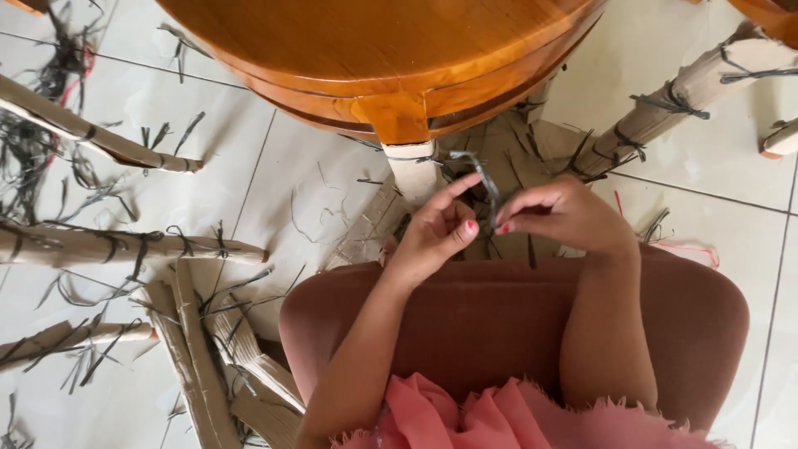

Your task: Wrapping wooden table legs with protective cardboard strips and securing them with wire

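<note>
My left hand [438,229] and my right hand [561,214] are raised together in front of a round wooden table [374,50]. Between their fingertips runs a thin dark strip [486,185], like a flat plastic tie. My right hand pinches it between thumb and forefinger; my left forefinger points up against it and the thumb rests close by. The strip curls up toward the table leg [413,166], which is wrapped in brown cardboard. The strip's far end is lost among dark scraps behind the hands.
I sit behind a brown padded seat edge [499,316], with pink fabric [499,416] in my lap. Cardboard-wrapped legs [125,245] tied with dark strips lie on the tiled floor at left, and another stands at upper right [682,96]. Cut strips litter the floor.
</note>
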